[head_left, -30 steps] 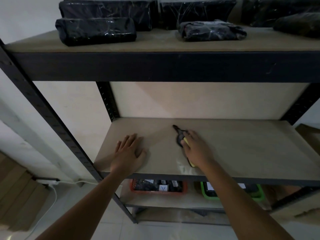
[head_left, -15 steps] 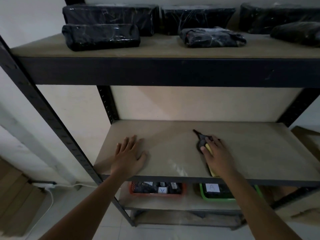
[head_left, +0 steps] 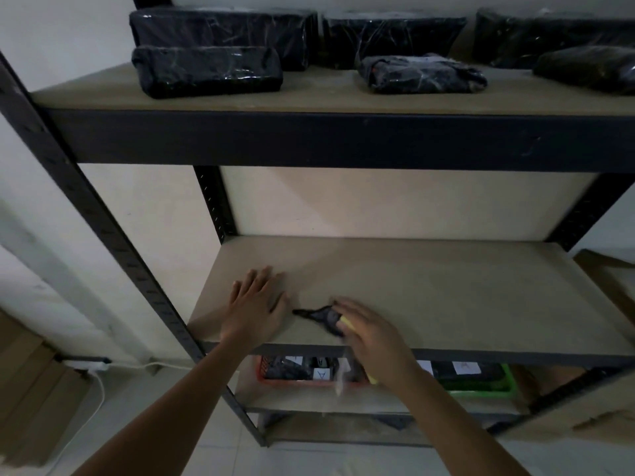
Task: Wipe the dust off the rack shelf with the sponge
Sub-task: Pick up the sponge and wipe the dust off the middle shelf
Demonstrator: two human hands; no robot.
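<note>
The bare tan rack shelf (head_left: 446,290) spans the middle of the head view. My right hand (head_left: 372,333) presses a sponge (head_left: 326,319) onto the shelf near its front edge; the sponge shows a dark face with a yellow strip under my fingers. The hand is blurred with motion. My left hand (head_left: 256,309) lies flat on the shelf just left of the sponge, fingers spread, holding nothing.
Several black plastic-wrapped packages (head_left: 206,70) sit on the upper shelf. Below, a red basket (head_left: 271,377) and a green basket (head_left: 481,389) stand on the lower shelf. Dark metal uprights (head_left: 103,228) frame the rack. A white cable (head_left: 99,383) runs along the floor at left.
My right hand has swept the sponge from the shelf's middle-right leftwards and towards the front edge, close to my left hand. The left hand stayed in place.
</note>
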